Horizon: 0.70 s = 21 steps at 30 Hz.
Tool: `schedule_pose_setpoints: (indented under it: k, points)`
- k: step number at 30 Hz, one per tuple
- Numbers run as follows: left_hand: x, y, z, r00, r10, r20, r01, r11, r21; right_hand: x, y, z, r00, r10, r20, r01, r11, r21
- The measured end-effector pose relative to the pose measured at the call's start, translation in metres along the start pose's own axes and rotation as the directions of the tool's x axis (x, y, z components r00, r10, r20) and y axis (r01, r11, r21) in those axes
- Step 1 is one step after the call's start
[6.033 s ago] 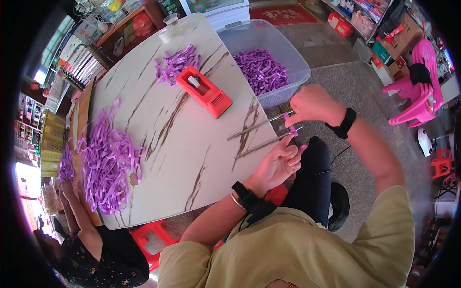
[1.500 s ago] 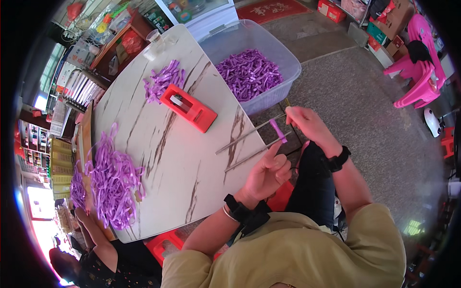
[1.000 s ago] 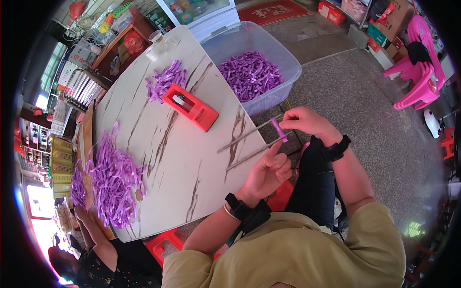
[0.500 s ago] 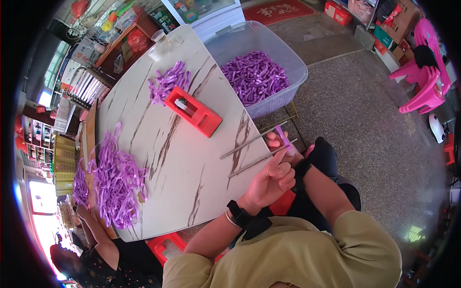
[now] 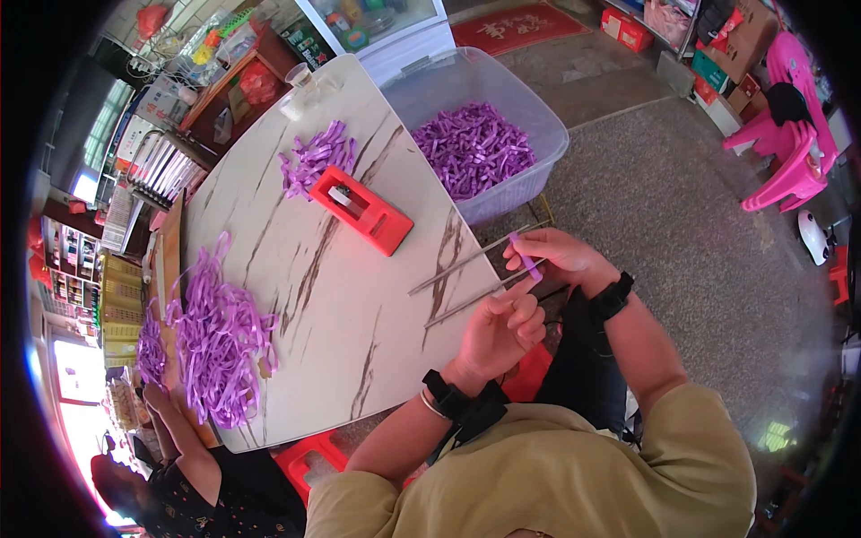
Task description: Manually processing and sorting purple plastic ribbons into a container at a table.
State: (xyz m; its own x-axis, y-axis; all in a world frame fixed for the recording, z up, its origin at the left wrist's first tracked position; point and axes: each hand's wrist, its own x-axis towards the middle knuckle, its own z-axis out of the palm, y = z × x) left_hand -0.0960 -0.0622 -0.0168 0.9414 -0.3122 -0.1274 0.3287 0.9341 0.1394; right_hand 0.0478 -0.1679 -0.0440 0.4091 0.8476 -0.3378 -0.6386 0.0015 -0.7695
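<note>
Two thin metal rods (image 5: 462, 310) stick out over the table's right edge, side by side. A short strip of purple ribbon (image 5: 527, 260) lies across them near their outer ends. My right hand (image 5: 567, 257) reaches over from the right, thumb and fingers closed on the ribbon's upper part by the farther rod. Below the nearer rod is my left hand (image 5: 502, 334), its fingers curled and one fingertip against the ribbon's lower end. Whether anything lies inside those curled fingers is hidden.
On the marble-patterned table (image 5: 314, 359) are a red tape dispenser (image 5: 363, 212), a small purple ribbon pile (image 5: 318, 160) and a large heap of ribbon (image 5: 220, 345). A clear bin (image 5: 529, 188) of ribbon pieces stands beyond the right edge. A co-worker (image 5: 193, 475) sits at lower left.
My right hand has come up from under the rods to their outer side and now pinches the ribbon. My left hand has shifted slightly down, still beside the ribbon's lower end.
</note>
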Motion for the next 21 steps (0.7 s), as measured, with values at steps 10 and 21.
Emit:
schedule_pose_setpoints:
  k: [10,21]
  points:
    - [-0.002,0.001,-0.003,0.998,0.010,0.058,-0.009,1.000,-0.006,-0.007,-0.017,-0.006,0.985,0.126,-0.116,-0.138,0.985,-0.107]
    - [-0.002,0.007,0.007,0.997,-0.075,-0.001,0.073,0.971,0.229,-0.133,-0.075,0.001,0.817,-0.474,-0.328,0.142,0.718,-0.682]
